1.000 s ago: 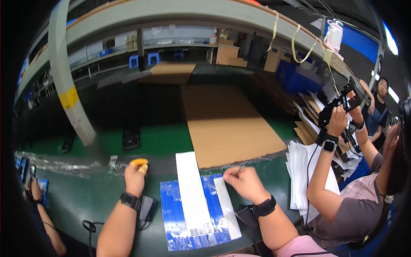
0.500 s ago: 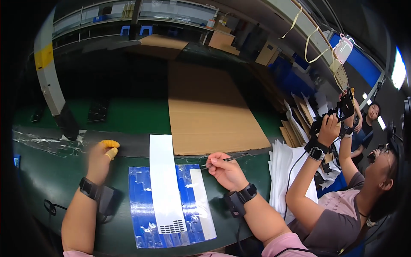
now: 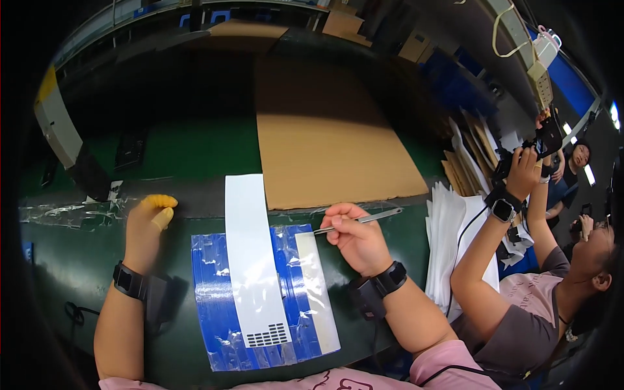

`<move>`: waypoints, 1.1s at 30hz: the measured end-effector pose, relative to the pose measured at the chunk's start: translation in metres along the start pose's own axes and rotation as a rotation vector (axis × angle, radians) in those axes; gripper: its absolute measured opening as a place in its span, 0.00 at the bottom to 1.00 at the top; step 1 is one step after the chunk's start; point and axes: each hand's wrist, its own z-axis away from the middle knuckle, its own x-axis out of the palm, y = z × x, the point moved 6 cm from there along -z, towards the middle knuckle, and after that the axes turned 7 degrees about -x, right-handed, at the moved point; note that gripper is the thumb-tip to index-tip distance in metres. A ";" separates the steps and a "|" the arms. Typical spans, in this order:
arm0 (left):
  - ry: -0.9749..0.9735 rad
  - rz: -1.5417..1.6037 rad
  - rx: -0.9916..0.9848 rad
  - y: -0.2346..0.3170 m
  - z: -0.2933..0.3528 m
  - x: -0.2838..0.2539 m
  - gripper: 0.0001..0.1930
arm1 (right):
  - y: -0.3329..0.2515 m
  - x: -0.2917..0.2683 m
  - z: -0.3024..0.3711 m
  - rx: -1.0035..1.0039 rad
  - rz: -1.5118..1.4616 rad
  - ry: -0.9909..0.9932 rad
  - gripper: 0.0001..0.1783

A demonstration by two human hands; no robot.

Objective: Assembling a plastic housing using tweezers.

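Observation:
My right hand [image 3: 359, 239] is closed round metal tweezers [image 3: 374, 218]; their tips point left over the upper right corner of a blue board [image 3: 211, 292] covered in clear tape. On this board lies a long white sheet [image 3: 250, 247], bearing rows of small black rectangles [image 3: 268, 335] at its near end. A pale strip [image 3: 318, 292] runs along the board's right edge. To the left, above the green tabletop, my left hand [image 3: 146, 227] has yellow covers on thumb and forefinger. Its fingers are bent, their tips slightly apart, and nothing shows between them.
A large cardboard sheet [image 3: 338, 162] lies beyond the board. White paper sheets [image 3: 448, 240] are stacked at the right, beside a co-worker's raised arms [image 3: 484, 260] holding a black device [image 3: 549, 136]. A post [image 3: 62, 130] stands at the left.
The view has tilted down and shifted slightly left. The tweezers now show more of their length in my right hand. My left hand, blurred before, appears steadier.

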 end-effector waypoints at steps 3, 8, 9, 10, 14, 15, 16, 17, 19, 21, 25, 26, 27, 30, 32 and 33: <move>-0.009 0.004 -0.032 0.001 0.000 0.001 0.08 | 0.001 0.001 0.001 -0.009 -0.007 0.019 0.10; -0.024 0.022 -0.049 0.002 0.004 0.000 0.07 | 0.002 0.003 0.003 -0.056 -0.012 0.031 0.11; -0.025 0.016 -0.053 0.002 0.004 0.002 0.07 | 0.002 0.003 0.004 -0.066 0.020 0.036 0.12; -0.026 0.010 -0.055 0.002 0.004 0.003 0.07 | 0.001 0.002 0.004 -0.076 0.051 0.041 0.12; -0.038 0.005 -0.049 -0.001 0.002 0.002 0.07 | 0.003 0.005 0.002 -0.038 0.093 -0.016 0.12; -0.038 0.017 -0.045 -0.001 0.002 0.002 0.07 | 0.004 0.005 0.002 -0.037 0.092 -0.015 0.12; -0.039 0.029 -0.040 -0.001 0.002 0.001 0.07 | 0.005 0.005 0.002 -0.026 0.110 -0.031 0.11; -0.039 0.029 -0.041 -0.001 0.003 0.001 0.07 | 0.006 0.006 0.002 -0.015 0.128 -0.047 0.11; -0.026 0.015 -0.047 0.001 0.003 0.001 0.08 | 0.006 0.007 0.003 -0.005 0.193 -0.052 0.10; -0.027 0.016 -0.045 0.002 0.003 0.002 0.08 | 0.007 0.008 0.004 0.006 0.258 -0.057 0.09; -0.028 0.020 -0.045 0.003 0.004 0.003 0.08 | 0.007 0.010 0.005 -0.025 0.352 -0.057 0.09; -0.026 0.020 -0.046 0.002 0.004 0.003 0.08 | 0.007 0.010 0.005 -0.035 0.351 -0.056 0.09; -0.032 0.024 -0.043 0.002 0.004 0.002 0.08 | 0.007 0.011 0.005 -0.035 0.352 -0.057 0.09; -0.040 0.030 -0.037 0.002 0.004 0.002 0.08 | 0.006 0.011 0.005 -0.051 0.366 -0.020 0.10; -0.041 0.032 -0.035 0.002 0.004 0.002 0.08 | 0.006 0.011 0.005 -0.063 0.416 -0.010 0.10; -0.044 0.028 -0.035 0.002 0.004 0.003 0.08 | 0.006 0.011 0.005 -0.063 0.417 -0.011 0.10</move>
